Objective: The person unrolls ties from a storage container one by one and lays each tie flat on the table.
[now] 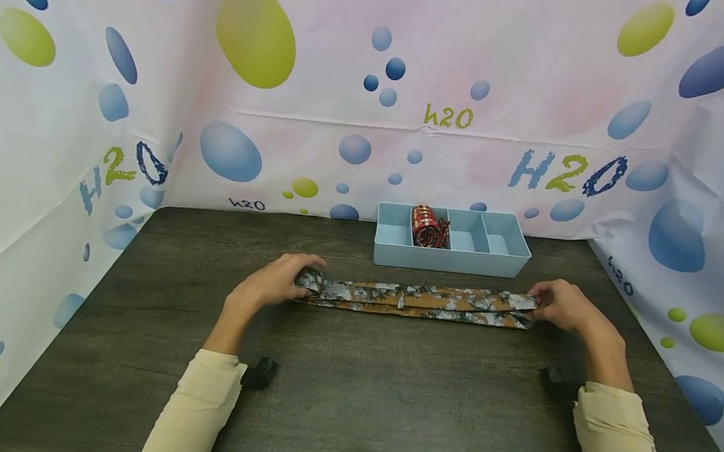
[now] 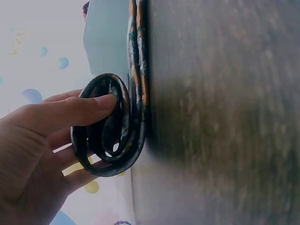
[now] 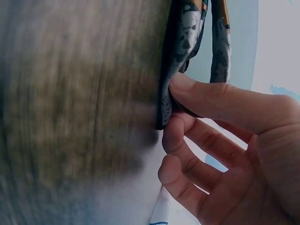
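Note:
A floral necktie (image 1: 426,299) in brown, white and dark green lies stretched across the table, folded double along its length. Its left end is wound into a loose roll (image 2: 110,161), seen edge-on in the left wrist view. My left hand (image 1: 279,280) grips that roll, thumb laid on its side and fingers behind. At the other end, my right hand (image 1: 563,305) pinches the tie between thumb and fingers. In the right wrist view the pinched tie end (image 3: 187,35) stands close against the tabletop, while another strip of it hangs beside the thumb.
Behind the tie stands a light blue box (image 1: 452,259) with several compartments. A rolled red patterned tie (image 1: 426,228) sits in its second compartment from the left. The dark wooden table (image 1: 390,391) meets a printed backdrop (image 1: 331,101) at the back and sides.

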`<move>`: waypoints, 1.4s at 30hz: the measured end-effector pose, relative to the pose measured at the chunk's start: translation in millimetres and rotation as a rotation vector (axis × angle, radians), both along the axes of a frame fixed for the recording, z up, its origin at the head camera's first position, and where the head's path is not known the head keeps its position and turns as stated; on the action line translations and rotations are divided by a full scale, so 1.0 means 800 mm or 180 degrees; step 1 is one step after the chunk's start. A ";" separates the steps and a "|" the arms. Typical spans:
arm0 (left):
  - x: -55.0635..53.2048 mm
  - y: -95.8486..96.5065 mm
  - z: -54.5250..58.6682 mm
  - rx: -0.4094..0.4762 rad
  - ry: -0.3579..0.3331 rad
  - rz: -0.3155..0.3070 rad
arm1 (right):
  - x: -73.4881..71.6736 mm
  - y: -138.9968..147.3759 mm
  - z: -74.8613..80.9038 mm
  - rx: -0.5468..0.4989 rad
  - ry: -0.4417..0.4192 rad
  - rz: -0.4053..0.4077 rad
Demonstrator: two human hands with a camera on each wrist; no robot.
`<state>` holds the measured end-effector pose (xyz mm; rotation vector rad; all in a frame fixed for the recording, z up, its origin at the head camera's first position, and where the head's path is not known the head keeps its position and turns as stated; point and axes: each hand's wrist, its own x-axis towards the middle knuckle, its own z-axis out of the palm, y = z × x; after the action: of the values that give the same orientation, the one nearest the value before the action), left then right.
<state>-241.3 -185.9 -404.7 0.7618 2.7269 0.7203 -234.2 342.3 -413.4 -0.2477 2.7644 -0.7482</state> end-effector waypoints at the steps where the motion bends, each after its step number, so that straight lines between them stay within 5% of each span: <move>1: 0.000 -0.001 0.000 0.0026 0.0015 0.0003 | 0.000 0.000 0.000 -0.0005 0.0000 -0.0007; 24: 0.007 -0.052 0.011 -0.0051 0.0013 0.0272 | 0.000 0.001 0.000 0.0009 0.0029 0.0011; 42: 0.006 -0.056 0.008 -0.0183 -0.0059 0.0385 | 0.000 0.000 -0.002 0.0001 -0.0006 -0.0001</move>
<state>-236.5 -230.8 -398.6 0.5789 2.7830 0.6666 -234.4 342.7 -414.6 -0.2462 2.7630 -0.7475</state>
